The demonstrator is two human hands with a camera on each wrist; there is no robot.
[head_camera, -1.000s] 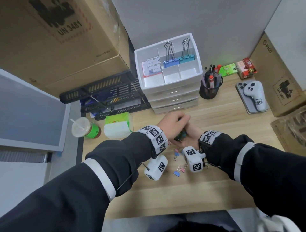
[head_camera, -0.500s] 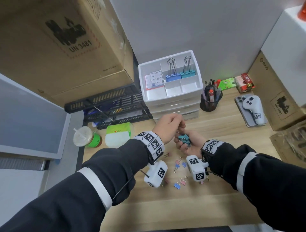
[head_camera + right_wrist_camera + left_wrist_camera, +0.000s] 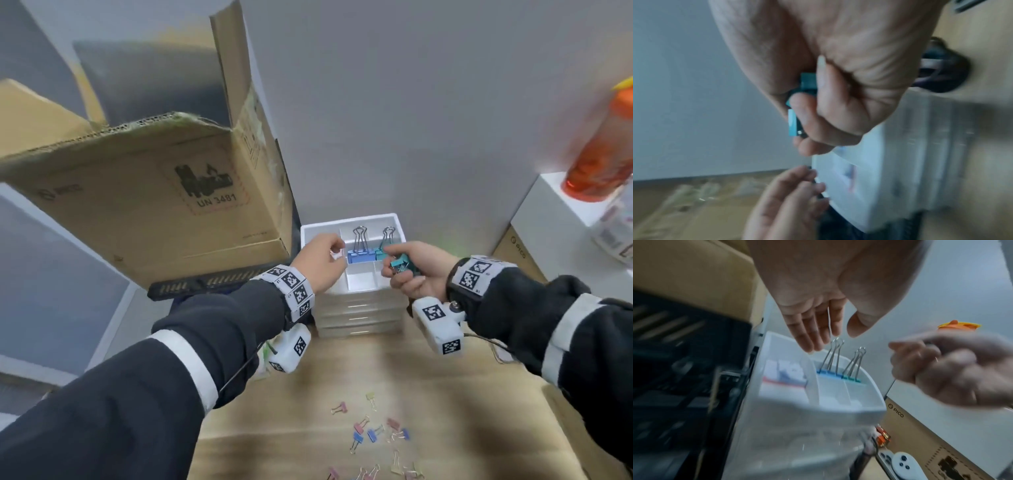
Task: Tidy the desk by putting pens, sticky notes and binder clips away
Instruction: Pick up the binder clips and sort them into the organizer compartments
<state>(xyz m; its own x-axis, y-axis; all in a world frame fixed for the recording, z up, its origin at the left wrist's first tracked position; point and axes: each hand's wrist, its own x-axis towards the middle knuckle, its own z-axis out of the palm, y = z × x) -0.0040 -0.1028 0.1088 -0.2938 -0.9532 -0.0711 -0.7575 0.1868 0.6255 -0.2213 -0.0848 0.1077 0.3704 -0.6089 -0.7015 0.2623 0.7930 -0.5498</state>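
Head view: right hand (image 3: 416,270) clamped on teal binder clips (image 3: 400,265) above organiser tray (image 3: 322,230); left hand (image 3: 322,262) relaxed, empty. Next, probably: release into a front compartment.

My right hand (image 3: 838,91) curled tight round teal binder clips (image 3: 794,121); my left hand (image 3: 789,199) below, fingers loose, beside blurred white drawer unit (image 3: 869,186).

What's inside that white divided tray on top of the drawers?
The white divided tray holds a blue binder clip, a teal binder clip and a printed paper packet. The front compartments look empty, though the hands cover parts of them.
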